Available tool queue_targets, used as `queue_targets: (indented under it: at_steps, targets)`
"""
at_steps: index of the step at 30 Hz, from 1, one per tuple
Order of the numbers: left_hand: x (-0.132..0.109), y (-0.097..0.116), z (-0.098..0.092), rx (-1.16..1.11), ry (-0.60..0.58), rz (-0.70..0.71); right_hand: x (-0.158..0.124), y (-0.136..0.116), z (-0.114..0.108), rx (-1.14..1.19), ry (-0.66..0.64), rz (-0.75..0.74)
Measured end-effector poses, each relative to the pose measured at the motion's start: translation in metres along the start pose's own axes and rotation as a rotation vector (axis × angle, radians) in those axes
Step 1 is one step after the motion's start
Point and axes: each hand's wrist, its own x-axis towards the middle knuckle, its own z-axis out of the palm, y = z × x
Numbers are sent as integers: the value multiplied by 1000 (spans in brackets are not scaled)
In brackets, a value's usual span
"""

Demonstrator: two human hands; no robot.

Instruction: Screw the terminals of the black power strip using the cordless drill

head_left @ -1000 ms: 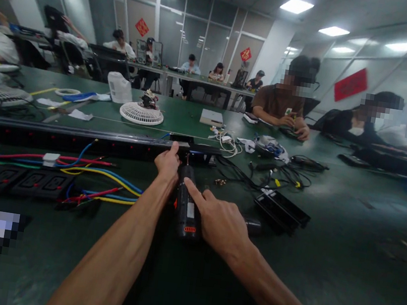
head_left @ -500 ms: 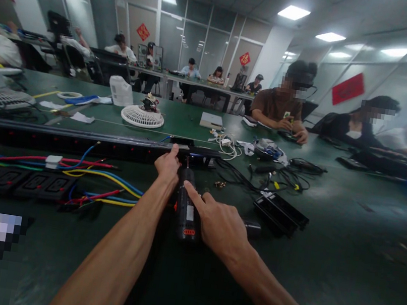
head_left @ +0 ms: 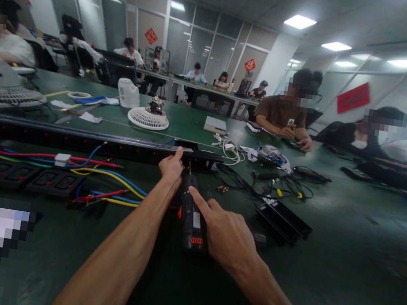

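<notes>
My right hand (head_left: 232, 230) is closed around a black and orange power screwdriver (head_left: 192, 217), its index finger laid along the body. The driver's thin bit points away from me, its tip at the near side of a long black metal rail (head_left: 127, 147). My left hand (head_left: 173, 166) grips that rail close to its right end, thumb on top; the other fingers are mostly hidden. Several small brass-coloured screws (head_left: 223, 189) lie just right of the bit. Left of my forearm are loose red, blue and yellow wires (head_left: 115, 178) and a black socket strip (head_left: 20, 174).
Two black channel pieces (head_left: 283, 220) and dark cables (head_left: 248, 182) lie to the right. Beyond the rail stand a white fan grille (head_left: 148, 119), a white plastic housing (head_left: 128, 93) and a small flat box (head_left: 215, 124). A person in brown (head_left: 281, 108) works across the table.
The whole view has shifted slightly. The driver's bit sits a little lower against the rail and its body has tilted slightly. Both hands keep their holds.
</notes>
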Motion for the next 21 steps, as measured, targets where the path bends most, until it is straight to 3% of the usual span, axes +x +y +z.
queue_targets:
  at_steps: [3, 8, 15, 18, 21]
  targets:
    - [2, -3, 1, -63, 2, 3, -5, 7, -6, 93, 25, 2]
    - [2, -5, 2, -107, 3, 17, -11, 26, -15, 431, 197, -78]
    - [-2, 1, 2, -78, -6, -18, -2, 50, -7, 768, 429, -146]
    - [-8, 2, 3, -51, -14, 6, 0, 53, -3, 950, 489, -94]
    - [-13, -3, 0, 47, -17, 63, 1, 51, -6, 1172, 439, 8]
